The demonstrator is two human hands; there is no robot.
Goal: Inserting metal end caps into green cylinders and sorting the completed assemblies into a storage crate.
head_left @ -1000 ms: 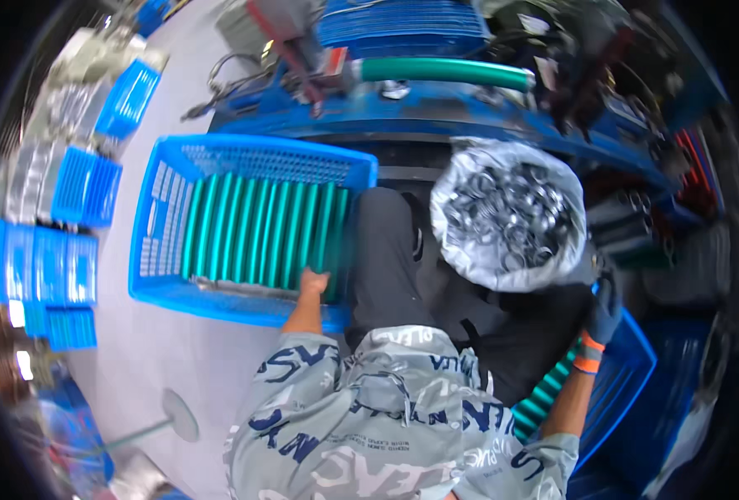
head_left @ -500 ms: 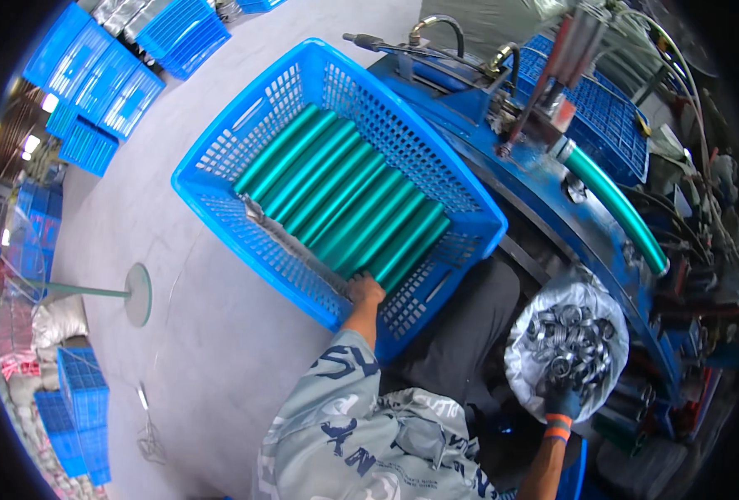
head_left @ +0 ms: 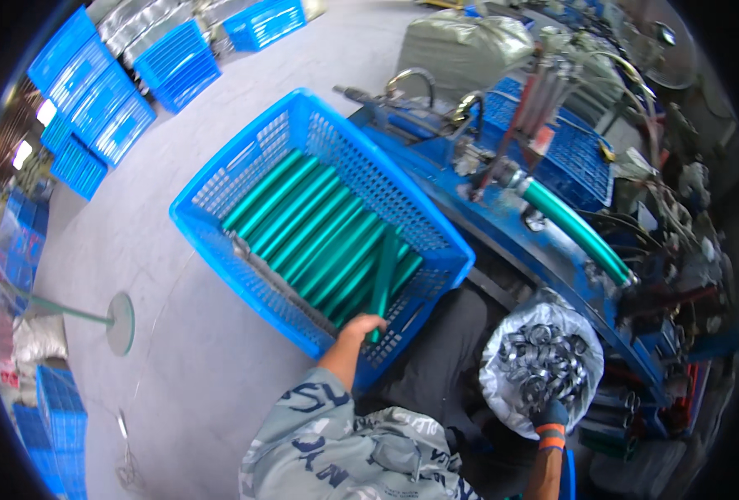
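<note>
My left hand (head_left: 363, 327) is closed around the near end of a green tube (head_left: 384, 279), which slants up out of line with the others. Several more green tubes (head_left: 299, 221) lie side by side in a blue perforated basket (head_left: 188, 215). My right hand (head_left: 552, 414), in a dark glove with an orange cuff, reaches into a container lined with a whitish bag (head_left: 503, 400). Metal ring clamps (head_left: 544, 358) fill it, and my fingers are hidden at their near edge, so what they hold cannot be made out.
A blue machine bench (head_left: 503, 212) runs along the right, with a curved green tube (head_left: 582, 233) fixed by one end to its fitting. Stacked blue crates (head_left: 94, 92) stand at the far left. A round-based stand (head_left: 121, 323) is on the grey floor, left of the basket.
My left hand has lifted one green tube's near end, turning it askew from the row. My right hand stays at the ring clamps. The view has shifted, showing more of the background.
</note>
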